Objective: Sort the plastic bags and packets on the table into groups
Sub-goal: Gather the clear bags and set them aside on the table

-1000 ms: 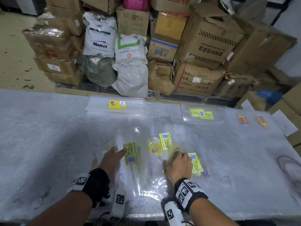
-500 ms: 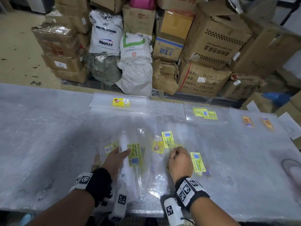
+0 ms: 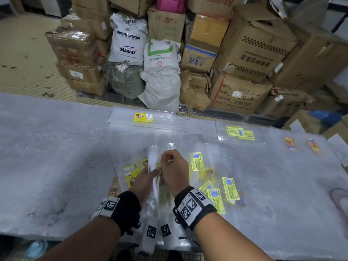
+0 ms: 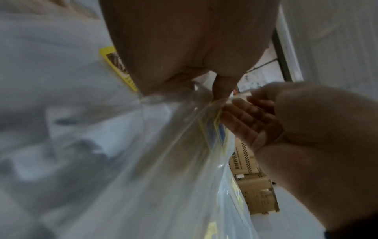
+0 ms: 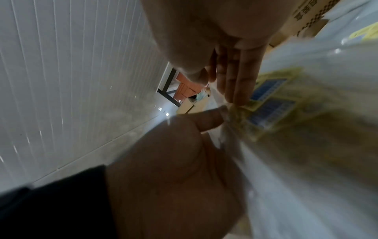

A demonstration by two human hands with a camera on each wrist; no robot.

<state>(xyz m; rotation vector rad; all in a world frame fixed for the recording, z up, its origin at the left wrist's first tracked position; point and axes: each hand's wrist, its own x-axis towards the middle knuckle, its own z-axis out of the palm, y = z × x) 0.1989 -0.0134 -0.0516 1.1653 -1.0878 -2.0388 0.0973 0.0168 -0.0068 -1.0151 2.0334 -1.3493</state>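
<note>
Above the near middle of the surface (image 3: 47,157), the left hand (image 3: 144,180) and right hand (image 3: 174,169) meet on a clear plastic bag (image 3: 153,161) raised off the pile. Each pinches it, thumb against straight fingers (image 5: 235,77). More yellow-labelled packets (image 3: 230,188) lie flat just right of them; another stack (image 3: 144,117) sits at the far edge.

Right hand (image 5: 204,40) pinches clear bags (image 5: 286,129) (yellow-blue labels); left hand (image 5: 174,169) alongside.
</note>
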